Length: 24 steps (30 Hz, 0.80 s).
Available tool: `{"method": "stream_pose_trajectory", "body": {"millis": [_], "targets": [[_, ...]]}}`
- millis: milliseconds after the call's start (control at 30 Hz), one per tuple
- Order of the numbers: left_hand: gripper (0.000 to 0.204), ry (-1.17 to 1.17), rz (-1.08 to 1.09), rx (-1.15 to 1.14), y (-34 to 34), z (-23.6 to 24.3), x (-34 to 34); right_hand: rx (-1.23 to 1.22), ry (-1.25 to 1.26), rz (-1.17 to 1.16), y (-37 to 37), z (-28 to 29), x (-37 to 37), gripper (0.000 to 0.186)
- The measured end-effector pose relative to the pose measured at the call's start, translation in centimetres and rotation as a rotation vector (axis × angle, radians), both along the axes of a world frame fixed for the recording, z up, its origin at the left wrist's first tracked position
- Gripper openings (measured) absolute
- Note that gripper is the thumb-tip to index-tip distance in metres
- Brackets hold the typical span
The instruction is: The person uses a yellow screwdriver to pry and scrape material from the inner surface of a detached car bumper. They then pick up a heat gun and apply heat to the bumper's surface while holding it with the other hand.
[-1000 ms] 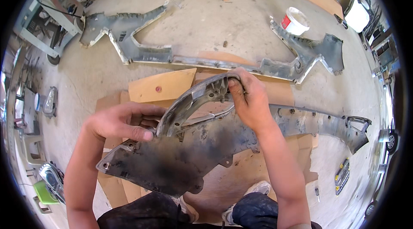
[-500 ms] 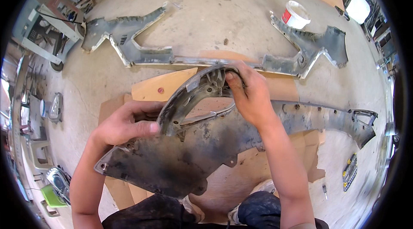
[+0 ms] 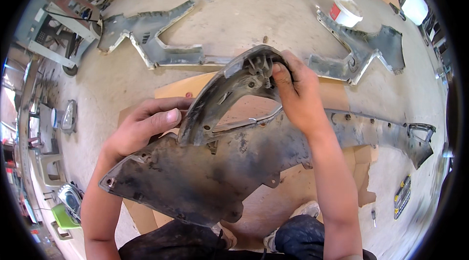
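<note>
A long, dirty black vehicle body panel (image 3: 195, 182) stretches across in front of me, its inner side with clips and tabs facing up. On its far side rises an arched black plastic piece (image 3: 210, 96); whether it is separate from the panel I cannot tell. My right hand (image 3: 302, 98) grips the arch's top right, thumb pressed inside and fingers over the outer edge. At the arch's lower left end is my left hand (image 3: 139, 130), closed around its edge, with the thumb on the near side and fingers partly hidden behind.
Flattened cardboard (image 3: 361, 172) lies beneath the panel. Beyond it, a wide grey frame-like body part (image 3: 141, 37) rests on the concrete floor. A white bucket (image 3: 347, 10) stands far right, a bit set (image 3: 403, 196) and screwdriver (image 3: 373, 217) near right. A wheeled metal stand (image 3: 58, 54) is far left.
The arch has risen slightly and shifted in view, with my right hand on it. My left thumb has lifted from the panel's edge up beside the arch. The whole view has shifted a little.
</note>
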<state>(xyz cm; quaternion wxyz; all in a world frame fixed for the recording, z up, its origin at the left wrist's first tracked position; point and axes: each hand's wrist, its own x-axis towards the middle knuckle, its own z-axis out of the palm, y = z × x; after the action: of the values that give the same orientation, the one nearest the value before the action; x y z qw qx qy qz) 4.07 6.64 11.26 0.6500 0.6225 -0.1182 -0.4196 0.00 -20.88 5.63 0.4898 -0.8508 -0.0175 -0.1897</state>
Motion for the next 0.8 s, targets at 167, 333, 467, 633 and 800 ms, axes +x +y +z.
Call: {"method": "stream_pose_trajectory", "body": {"millis": [167, 333, 467, 633, 800], "targets": [[0.044, -0.209, -0.047, 0.195, -1.7, 1.2, -0.1, -0.090, -0.005, -0.006, 0.2, -1.0, -0.2, 0.022], [0.035, -0.586, -0.172, 0.483, -2.8, 3.2, -0.1, -0.059, -0.075, -0.031, 0.7, -1.8, -0.5, 0.020], [0.029, -0.665, -0.249, 0.586, -3.6, 3.7, -0.1, -0.144, -0.134, -0.012, 0.5, -3.0, -0.6, 0.019], [0.031, -0.821, -0.305, 0.722, -4.8, 2.9, -0.2, -0.156, -0.077, 0.035, 1.0, -2.7, -1.3, 0.019], [0.029, -0.739, -0.210, 0.581, -4.5, 1.8, -0.9, -0.183, -0.084, 0.045, 1.2, -2.6, -1.6, 0.019]]}}
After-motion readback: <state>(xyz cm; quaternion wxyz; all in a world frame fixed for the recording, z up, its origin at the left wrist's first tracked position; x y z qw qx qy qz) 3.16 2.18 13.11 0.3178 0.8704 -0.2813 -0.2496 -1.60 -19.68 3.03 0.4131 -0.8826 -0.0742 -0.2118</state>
